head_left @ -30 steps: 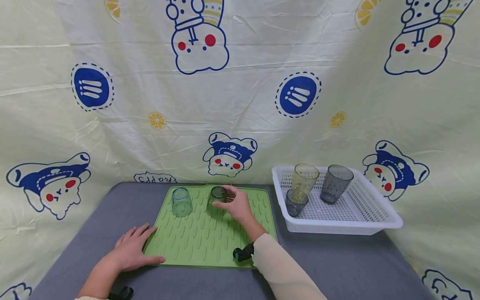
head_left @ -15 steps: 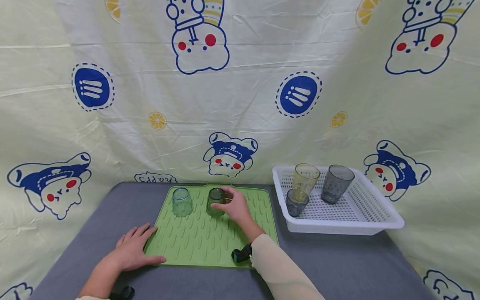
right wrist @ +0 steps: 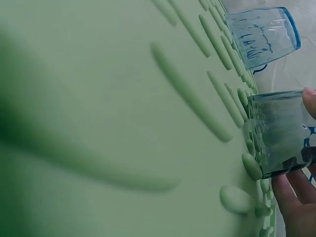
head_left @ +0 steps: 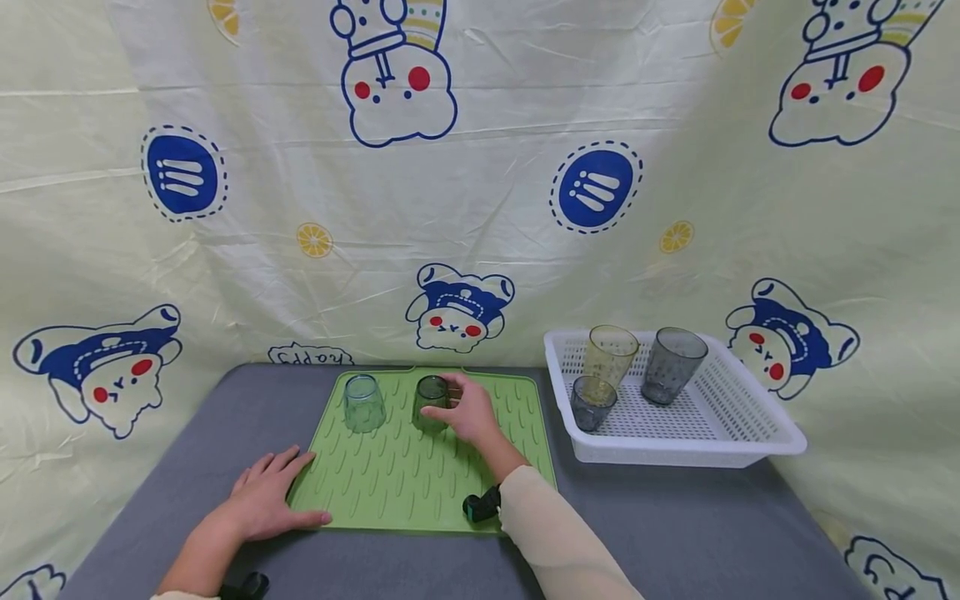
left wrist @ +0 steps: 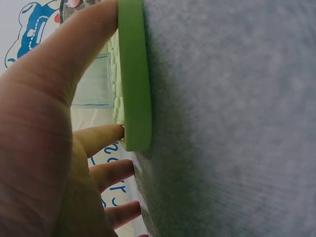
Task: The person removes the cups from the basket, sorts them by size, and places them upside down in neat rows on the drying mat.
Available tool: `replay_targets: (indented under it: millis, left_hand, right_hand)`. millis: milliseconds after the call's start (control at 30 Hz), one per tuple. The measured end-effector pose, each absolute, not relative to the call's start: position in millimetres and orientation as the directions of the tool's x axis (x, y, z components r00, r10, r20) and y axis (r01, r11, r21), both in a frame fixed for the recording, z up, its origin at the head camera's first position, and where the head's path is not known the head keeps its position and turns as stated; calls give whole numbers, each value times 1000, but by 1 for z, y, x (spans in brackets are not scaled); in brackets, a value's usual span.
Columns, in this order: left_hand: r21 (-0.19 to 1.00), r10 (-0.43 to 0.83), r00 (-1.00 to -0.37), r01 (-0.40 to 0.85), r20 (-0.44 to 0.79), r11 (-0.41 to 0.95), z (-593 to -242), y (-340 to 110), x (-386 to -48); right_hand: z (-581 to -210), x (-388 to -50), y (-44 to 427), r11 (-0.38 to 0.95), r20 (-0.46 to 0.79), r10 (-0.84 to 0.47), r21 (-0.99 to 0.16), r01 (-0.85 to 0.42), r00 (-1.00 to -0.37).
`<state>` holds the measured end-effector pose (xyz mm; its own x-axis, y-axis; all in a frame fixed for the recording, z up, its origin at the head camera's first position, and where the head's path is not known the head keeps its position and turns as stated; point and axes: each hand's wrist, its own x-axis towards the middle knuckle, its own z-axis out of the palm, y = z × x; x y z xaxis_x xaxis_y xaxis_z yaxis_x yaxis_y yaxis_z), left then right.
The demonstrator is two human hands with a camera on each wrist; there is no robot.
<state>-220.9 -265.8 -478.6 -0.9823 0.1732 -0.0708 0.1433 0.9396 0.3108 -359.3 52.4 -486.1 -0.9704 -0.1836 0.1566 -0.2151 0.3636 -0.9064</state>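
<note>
In the head view my right hand (head_left: 474, 410) holds a small dark grey glass (head_left: 431, 403) on the green ribbed mat (head_left: 397, 492), thumb on the near side and fingers on the far side. The right wrist view shows this dark glass (right wrist: 279, 133) against the mat, with fingertips (right wrist: 291, 197) around it. A light blue glass (head_left: 364, 405) stands on the mat to its left, apart from it. My left hand (head_left: 261, 502) rests with spread fingers at the mat's left edge. In the left wrist view its thumb touches the mat's green edge (left wrist: 134, 79).
A white perforated basket (head_left: 690, 454) stands right of the mat. It holds a yellowish glass (head_left: 611, 354), a small grey glass (head_left: 592, 406) and a tall grey glass (head_left: 672, 368). Grey cloth (head_left: 390, 571) covers the table; a printed curtain (head_left: 495, 208) hangs behind it.
My right hand has shifted slightly left with the dark glass, which now stands more fully in view on the mat. The left hand stays in place.
</note>
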Motion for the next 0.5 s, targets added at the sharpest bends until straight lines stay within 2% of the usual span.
replay_targets:
  millis: [500]
  left_hand:
    - [303,174,-981,140,-85,943,-479,-267,-223]
  right_hand:
    - [-486,-356,52,371,164,-176,-902,-220,-971]
